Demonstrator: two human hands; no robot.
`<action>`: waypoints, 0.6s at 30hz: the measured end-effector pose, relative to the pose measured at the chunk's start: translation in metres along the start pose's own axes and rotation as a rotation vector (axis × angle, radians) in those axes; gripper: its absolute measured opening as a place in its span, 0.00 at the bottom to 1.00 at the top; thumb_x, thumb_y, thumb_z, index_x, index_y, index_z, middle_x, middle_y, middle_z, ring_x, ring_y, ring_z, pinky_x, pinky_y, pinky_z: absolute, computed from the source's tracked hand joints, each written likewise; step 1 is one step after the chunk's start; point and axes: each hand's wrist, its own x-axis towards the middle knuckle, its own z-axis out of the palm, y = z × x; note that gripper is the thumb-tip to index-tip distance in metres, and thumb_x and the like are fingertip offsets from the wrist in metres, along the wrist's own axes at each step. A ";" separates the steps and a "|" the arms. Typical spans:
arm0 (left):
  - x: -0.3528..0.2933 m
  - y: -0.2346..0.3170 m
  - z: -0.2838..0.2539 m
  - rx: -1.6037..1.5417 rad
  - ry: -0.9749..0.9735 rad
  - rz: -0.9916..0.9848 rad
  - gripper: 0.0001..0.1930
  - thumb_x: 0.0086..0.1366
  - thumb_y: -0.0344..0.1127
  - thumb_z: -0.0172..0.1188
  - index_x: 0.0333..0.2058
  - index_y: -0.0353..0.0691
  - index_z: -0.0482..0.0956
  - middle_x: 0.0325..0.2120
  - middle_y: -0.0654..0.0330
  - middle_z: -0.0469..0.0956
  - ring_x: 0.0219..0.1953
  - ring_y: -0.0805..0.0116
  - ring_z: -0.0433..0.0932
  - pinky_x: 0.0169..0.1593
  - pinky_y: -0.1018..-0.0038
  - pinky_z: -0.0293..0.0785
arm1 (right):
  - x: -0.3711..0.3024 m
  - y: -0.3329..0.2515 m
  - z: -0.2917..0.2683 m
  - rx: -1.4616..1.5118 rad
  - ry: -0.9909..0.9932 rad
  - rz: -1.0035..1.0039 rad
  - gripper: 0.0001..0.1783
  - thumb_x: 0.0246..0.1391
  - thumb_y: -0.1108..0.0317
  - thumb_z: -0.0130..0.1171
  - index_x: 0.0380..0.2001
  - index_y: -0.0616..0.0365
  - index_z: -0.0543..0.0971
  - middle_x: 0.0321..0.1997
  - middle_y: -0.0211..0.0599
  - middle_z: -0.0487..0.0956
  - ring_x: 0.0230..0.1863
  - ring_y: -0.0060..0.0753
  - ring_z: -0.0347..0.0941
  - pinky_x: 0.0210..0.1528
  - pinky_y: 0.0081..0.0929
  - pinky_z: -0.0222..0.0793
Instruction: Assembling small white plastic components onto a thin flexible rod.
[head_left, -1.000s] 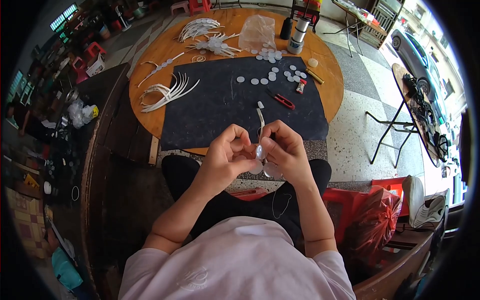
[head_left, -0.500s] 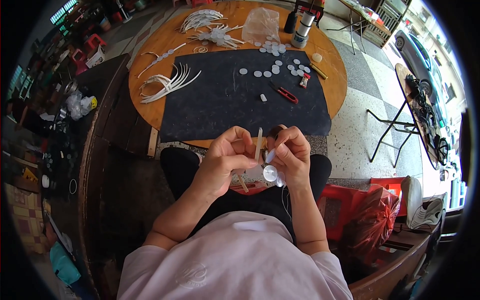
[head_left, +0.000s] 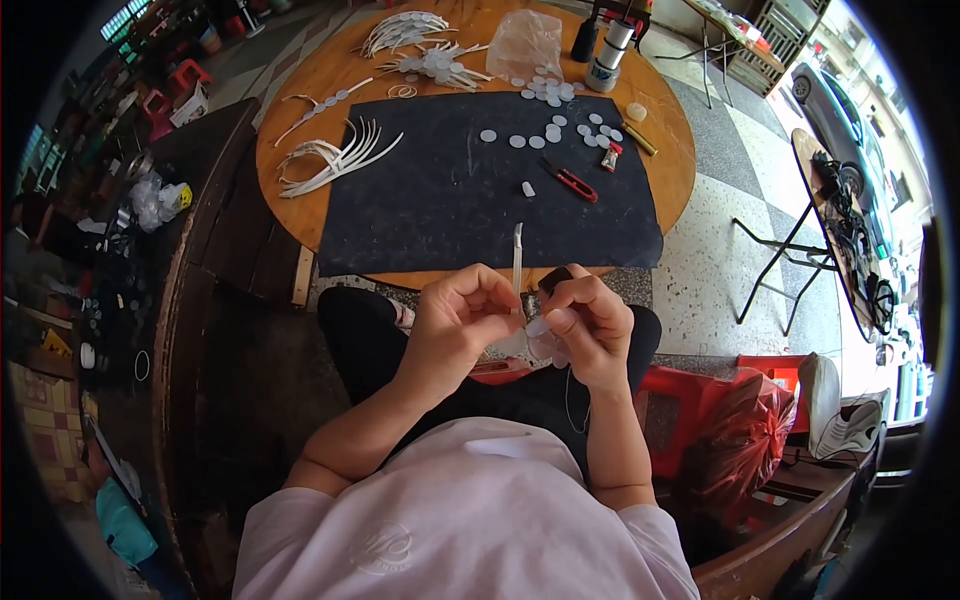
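Both hands work close together over the lap, just short of the counter (head_left: 300,90). The left hand (head_left: 462,318) pinches a white strip (head_left: 517,255) that stands upright between the hands; the right hand (head_left: 588,322) pinches a small white disc (head_left: 540,327) against its base. This looks like the joining step; next the disc likely needs seating squarely on the strip. The contact point is hidden by fingers, and a thin thread (head_left: 568,385) below is hard to make out.

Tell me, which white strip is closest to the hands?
The white strip standing upright between both hands, pinched by the left hand and right hand. The other strips lie on the table.
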 end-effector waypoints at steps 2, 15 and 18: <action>-0.001 0.001 0.000 0.039 0.021 -0.002 0.04 0.53 0.19 0.54 0.27 0.35 0.73 0.24 0.63 0.76 0.29 0.80 0.74 0.36 0.84 0.70 | 0.002 -0.002 0.001 -0.062 -0.020 -0.013 0.06 0.43 0.82 0.56 0.24 0.63 0.71 0.24 0.35 0.72 0.24 0.27 0.62 0.26 0.20 0.58; -0.001 -0.006 0.002 0.087 0.178 0.081 0.08 0.54 0.18 0.52 0.32 0.31 0.77 0.25 0.62 0.78 0.26 0.81 0.74 0.31 0.86 0.69 | 0.010 -0.002 0.017 -0.269 -0.004 0.007 0.07 0.42 0.86 0.52 0.25 0.63 0.70 0.24 0.37 0.70 0.22 0.30 0.63 0.24 0.21 0.59; 0.000 -0.005 0.001 0.123 0.132 0.077 0.09 0.55 0.19 0.52 0.34 0.30 0.78 0.25 0.62 0.77 0.25 0.82 0.73 0.29 0.86 0.67 | 0.014 0.000 0.019 -0.369 0.018 -0.074 0.08 0.42 0.87 0.50 0.27 0.63 0.70 0.24 0.38 0.69 0.22 0.33 0.64 0.24 0.23 0.61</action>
